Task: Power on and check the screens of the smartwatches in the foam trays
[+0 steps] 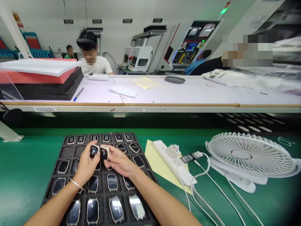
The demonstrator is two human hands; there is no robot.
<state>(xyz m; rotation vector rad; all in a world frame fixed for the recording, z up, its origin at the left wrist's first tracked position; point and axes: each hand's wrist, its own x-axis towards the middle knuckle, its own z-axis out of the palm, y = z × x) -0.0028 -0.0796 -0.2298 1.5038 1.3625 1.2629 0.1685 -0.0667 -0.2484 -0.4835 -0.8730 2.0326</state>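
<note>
My left hand (87, 163) grips a smartwatch body (94, 151) with a lit dark face and no strap. Close beside it, my right hand (117, 159) holds a second smartwatch body (104, 153), its screen also lit. Both screens face up toward me, side by side. Below my hands lies a black foam tray (68, 152) with rows of slots. Several strapless watches rest in it, such as one with a dark screen (93, 211) in the near row. The far row has watches with text on their screens (106, 138). My hands and forearms hide some slots.
Right of the tray, a white power strip (174, 163) lies on yellow paper (152, 157), with white cables running toward me. A white fan (242, 155) stands at the right. Behind, a raised shelf (150, 94) carries foam sheets (47, 89) and a blue pen (78, 94). People sit beyond.
</note>
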